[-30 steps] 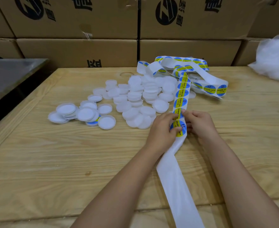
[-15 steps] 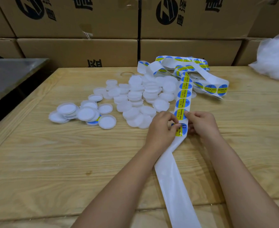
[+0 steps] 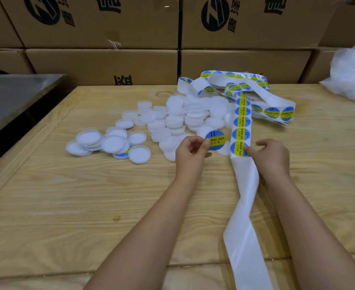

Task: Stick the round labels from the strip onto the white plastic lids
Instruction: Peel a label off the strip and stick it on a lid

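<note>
Leftward off the strip (image 3: pixel 244 185) has gone the left hand (image 3: pixel 191 152), and with it one round label (image 3: pixel 215 140), which half a second ago was still on the backing under both hands. Thumb and forefinger now pinch that label by its left edge. It hangs face up, blue with a yellow band, just over the near side of the white lids (image 3: pixel 176 120) and apart from the strip. The right hand (image 3: pixel 270 158) has stayed put, fingers curled and thumb tip pinching the strip's right edge at the lowest label left on it.

From there the strip climbs in a row of labels to a loose tangle near the far edge of the surface (image 3: pixel 78 206), right of centre. Its bare white backing runs the other way and off the near edge between the forearms. The lids lie heaped in the middle toward the far edge, with a smaller cluster to their left.

Cardboard boxes (image 3: pixel 101 63) are stacked behind the far edge. A crumpled plastic bag (image 3: pixel 352 74) sits at the far right corner, and a metal top (image 3: pixel 15 95) stands beyond the left edge.
</note>
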The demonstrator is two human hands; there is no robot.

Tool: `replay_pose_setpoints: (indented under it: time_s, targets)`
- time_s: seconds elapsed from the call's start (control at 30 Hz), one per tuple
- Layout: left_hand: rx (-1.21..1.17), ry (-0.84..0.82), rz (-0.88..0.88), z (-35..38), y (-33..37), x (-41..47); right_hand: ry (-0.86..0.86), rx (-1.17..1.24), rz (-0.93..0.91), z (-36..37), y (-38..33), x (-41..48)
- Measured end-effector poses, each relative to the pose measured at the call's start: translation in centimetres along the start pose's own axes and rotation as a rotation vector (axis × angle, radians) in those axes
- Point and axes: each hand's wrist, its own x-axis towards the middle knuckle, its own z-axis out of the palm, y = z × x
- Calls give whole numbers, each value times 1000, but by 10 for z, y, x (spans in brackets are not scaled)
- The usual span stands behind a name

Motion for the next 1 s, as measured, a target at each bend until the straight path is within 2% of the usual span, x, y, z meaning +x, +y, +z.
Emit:
replay_pose_setpoints:
  time_s: [0.13,0.2,0.27,0.37,0.57,0.77,0.9,0.93,1.0]
  targets:
    - [-71,-2,-40,-2,-2,3,99,197,-308,-6,-16,-10]
    - [-75,-9,-32,-3,-2,4,63,221,-462,-8,-25,-16]
    - [-83,-20,-21,-3,-2,4,-37,230,-532,-6,-30,-21]
    - [-86,-46,-2,-3,-2,3,-197,275,-480,-1,-33,-25]
    - [-19,-39,2,-3,1,2,-273,490,-274,5,-32,-25]
    - [340,48,211,-9,3,3,-152,545,-151,12,-29,-24]
    - [903,138,535,-29,7,11,-89,575,-132,11,-27,-21]
    - [1046,106,602,-31,6,12,-74,581,-128,12,-27,-21]
    - [1225,-112,668,-24,0,8,-38,588,-113,13,-27,-20]
